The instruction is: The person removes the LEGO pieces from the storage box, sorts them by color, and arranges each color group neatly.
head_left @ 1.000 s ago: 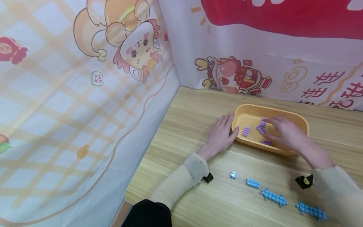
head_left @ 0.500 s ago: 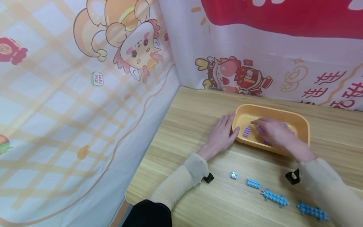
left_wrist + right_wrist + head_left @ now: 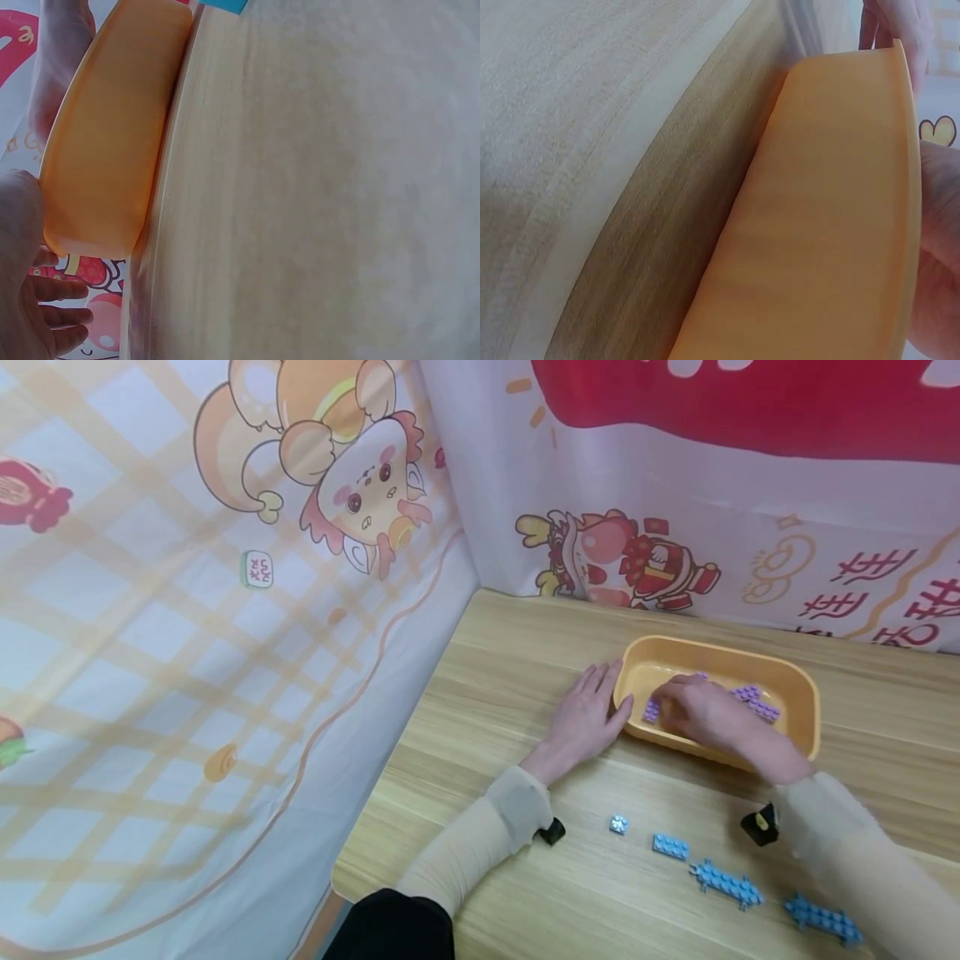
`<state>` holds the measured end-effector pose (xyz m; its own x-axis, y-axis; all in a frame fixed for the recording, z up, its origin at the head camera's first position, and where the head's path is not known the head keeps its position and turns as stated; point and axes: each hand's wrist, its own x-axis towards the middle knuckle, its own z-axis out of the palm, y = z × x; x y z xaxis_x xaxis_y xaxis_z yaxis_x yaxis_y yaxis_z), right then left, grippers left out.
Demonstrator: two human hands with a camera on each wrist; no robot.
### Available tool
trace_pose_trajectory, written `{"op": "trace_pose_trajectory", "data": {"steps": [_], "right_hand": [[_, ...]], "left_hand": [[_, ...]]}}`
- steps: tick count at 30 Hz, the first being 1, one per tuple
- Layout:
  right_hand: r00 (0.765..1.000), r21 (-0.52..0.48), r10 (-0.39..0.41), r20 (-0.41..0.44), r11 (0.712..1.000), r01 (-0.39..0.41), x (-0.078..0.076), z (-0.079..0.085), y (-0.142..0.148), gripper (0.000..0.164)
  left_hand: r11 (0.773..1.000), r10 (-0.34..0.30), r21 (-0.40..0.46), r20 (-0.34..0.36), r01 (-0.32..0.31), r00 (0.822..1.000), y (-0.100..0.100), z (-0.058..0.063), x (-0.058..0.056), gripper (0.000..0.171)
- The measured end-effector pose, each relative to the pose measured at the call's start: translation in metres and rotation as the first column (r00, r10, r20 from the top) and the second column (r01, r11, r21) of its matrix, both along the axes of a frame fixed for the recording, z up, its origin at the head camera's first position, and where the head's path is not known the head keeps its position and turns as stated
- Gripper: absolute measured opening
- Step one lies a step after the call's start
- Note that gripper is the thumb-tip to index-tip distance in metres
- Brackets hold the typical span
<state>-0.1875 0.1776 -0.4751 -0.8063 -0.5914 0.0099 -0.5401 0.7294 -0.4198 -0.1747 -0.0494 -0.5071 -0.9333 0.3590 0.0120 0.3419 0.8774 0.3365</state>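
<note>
My left hand (image 3: 581, 718) rests against the left end of an orange plastic tray (image 3: 798, 702). Its thumb lies at the rim, and the other fingers stretch straight along the outside. Inside the tray my right hand (image 3: 701, 710) reaches down with bent fingers beside a purple toy brick (image 3: 651, 710). Its fingertips are hidden, so I cannot tell whether they hold a brick. More purple bricks (image 3: 763, 710) lie to the right of this hand. From the right wrist, the tray's outer wall (image 3: 817, 210) covers most of the fingers.
On the wooden table (image 3: 465, 710), in front of the tray, a small blue piece (image 3: 618, 824), a blue brick (image 3: 670, 846) and two long blue brick builds (image 3: 726, 883) form a slanting row. Printed cloth (image 3: 360, 635) hangs at the left and behind the table.
My right hand has moved left inside the tray, toward the brick near its left end. Purple bricks it earlier covered now show to its right. The left hand stays at the rim.
</note>
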Motion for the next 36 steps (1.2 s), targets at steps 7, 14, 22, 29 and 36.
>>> {"op": "trace_pose_trajectory", "data": {"steps": [7,14,22,29,36], "right_hand": [[0.998,0.005,-0.042,0.036,0.999,0.042,-0.004,0.001,-0.007,0.031],[0.998,0.055,-0.019,0.061,0.998,0.016,-0.008,-0.001,-0.012,0.038],[0.999,0.041,-0.017,0.041,0.999,0.015,-0.010,-0.006,-0.012,0.023],[0.995,0.040,-0.056,0.088,0.998,0.053,-0.011,-0.006,-0.012,0.020],[0.994,0.016,-0.068,0.089,0.998,0.067,-0.013,-0.010,-0.009,0.021]], "left_hand": [[1.000,0.007,0.001,0.007,-0.007,1.000,0.000,0.000,0.000,0.071],[1.000,0.002,0.006,0.006,-0.002,1.000,0.000,-0.002,0.000,0.070],[1.000,-0.001,0.012,0.004,0.001,1.000,0.000,-0.002,-0.001,0.070],[1.000,-0.002,0.018,-0.001,0.002,1.000,-0.001,-0.003,0.000,0.071],[1.000,-0.003,0.014,-0.002,0.003,1.000,-0.001,-0.003,-0.001,0.071]]}}
